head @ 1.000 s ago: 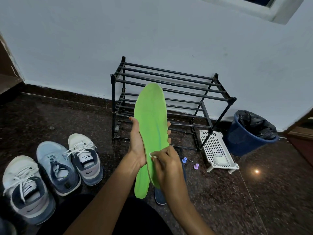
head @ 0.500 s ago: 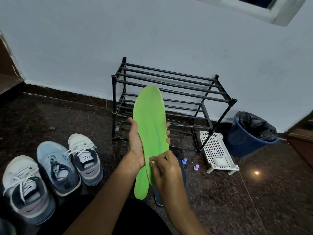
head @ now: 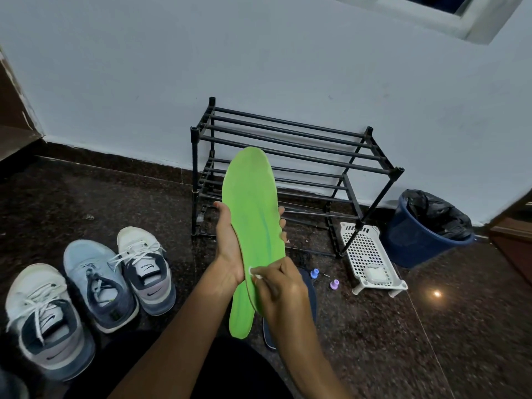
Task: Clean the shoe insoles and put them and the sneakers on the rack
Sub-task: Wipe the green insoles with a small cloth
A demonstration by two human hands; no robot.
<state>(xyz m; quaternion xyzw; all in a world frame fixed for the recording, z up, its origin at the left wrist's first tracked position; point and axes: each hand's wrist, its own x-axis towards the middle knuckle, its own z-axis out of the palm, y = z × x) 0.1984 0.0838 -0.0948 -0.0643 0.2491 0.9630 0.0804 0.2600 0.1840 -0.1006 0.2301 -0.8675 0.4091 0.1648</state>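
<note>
Where the insole [head: 253, 214] is: flat, smooth, lime-green, rounded toe up, held upright in front of the black tube rack [head: 288, 145].
Left hand [head: 227, 246]: wrapped round its middle.
Right hand [head: 279, 286]: pinching a small white wad [head: 251, 270] against the heel end.
Sneakers [head: 95, 280]: three laced ones, on the speckled floor [head: 403, 341] at left.

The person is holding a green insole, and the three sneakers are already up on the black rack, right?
No. In the head view the three sneakers stand on the floor, left of the black rack, not on it. The rest is right: the left hand grips the green insole, and the right hand pinches a small white thing against it.
</note>
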